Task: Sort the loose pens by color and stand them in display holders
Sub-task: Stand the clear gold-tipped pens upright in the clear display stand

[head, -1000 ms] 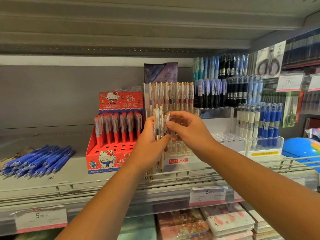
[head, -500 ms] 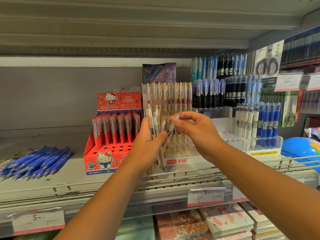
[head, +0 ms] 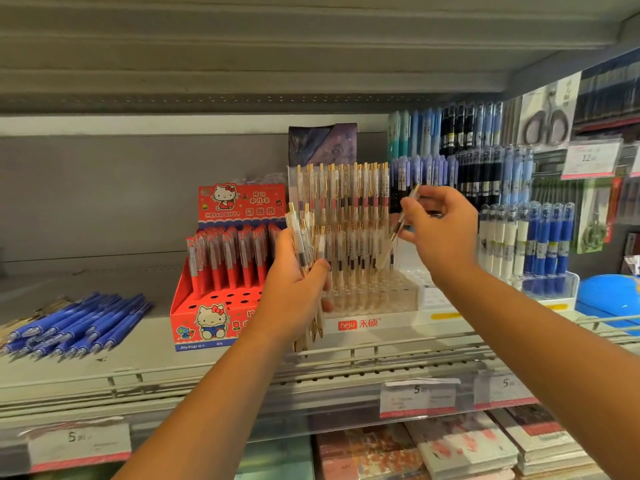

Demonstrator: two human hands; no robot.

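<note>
My left hand (head: 294, 292) grips a bundle of clear pens with gold clips (head: 302, 237), held upright in front of the shelf. My right hand (head: 440, 226) pinches a single clear gold-clipped pen (head: 401, 223), tilted, with its tip over the right side of the clear tiered display holder (head: 374, 299). That holder has rows of the same clear pens standing in it. A pile of loose blue pens (head: 76, 323) lies on the shelf at the far left.
A red cartoon-cat box (head: 211, 323) with red pens stands left of the clear holder. To the right, racks hold blue, black and white pens (head: 530, 237). A blue ball (head: 609, 296) sits far right. Price tags line the shelf edge (head: 419, 396); notebooks lie below.
My right hand has pulled one pen out of the bundle and carried it right and up, toward the holder's right side. The left hand stayed put with the bundle.
</note>
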